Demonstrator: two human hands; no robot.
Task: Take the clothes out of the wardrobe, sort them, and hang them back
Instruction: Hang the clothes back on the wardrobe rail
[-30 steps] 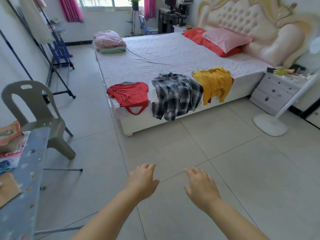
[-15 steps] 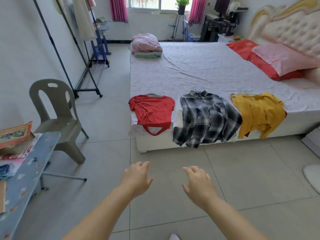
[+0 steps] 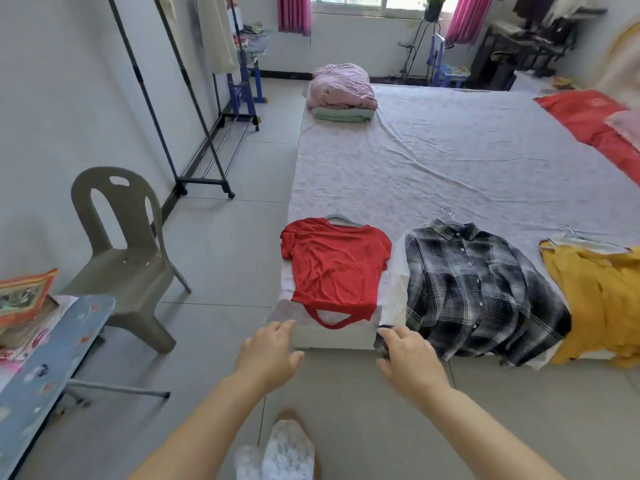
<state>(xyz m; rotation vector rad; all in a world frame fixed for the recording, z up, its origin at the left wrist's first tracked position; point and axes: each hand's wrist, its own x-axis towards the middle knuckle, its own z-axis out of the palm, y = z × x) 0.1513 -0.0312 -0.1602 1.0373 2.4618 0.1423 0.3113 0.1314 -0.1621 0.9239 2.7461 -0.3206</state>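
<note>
**Task items.** Three garments are laid side by side along the near edge of the bed (image 3: 450, 150), each on a hanger: a red T-shirt (image 3: 336, 271), a plaid shirt (image 3: 478, 292) just beside it, and a yellow top (image 3: 602, 299) at the right edge of view. All three hems hang over the mattress edge.

**Hands.** The left hand (image 3: 266, 358) and right hand (image 3: 412, 362) are held out low in front of the bed, fingers loosely spread. Nothing is held by either. A dark cuff of the plaid shirt lies at the right fingertips; whether it is touched cannot be told.

**Step in hand, as judged.** A garment is about to be picked up for rehanging, most likely the red T-shirt, since it lies between the hands. It is best lifted by its hanger (image 3: 341, 218) at the collar, not by the hem, so that the shirt is not dragged off. The neighbouring plaid sleeve should be left undisturbed.

**Surroundings.**
- A clothes rack (image 3: 194, 133) stands along the left wall.
- A grey plastic chair (image 3: 128, 258) and an ironing board (image 3: 45, 368) stand between the person and the rack, so the walk to it is narrowed.
- Folded bedding (image 3: 341, 90) is stacked at the far corner of the bed.
- A red pillow (image 3: 595, 119) lies at the right.
</note>
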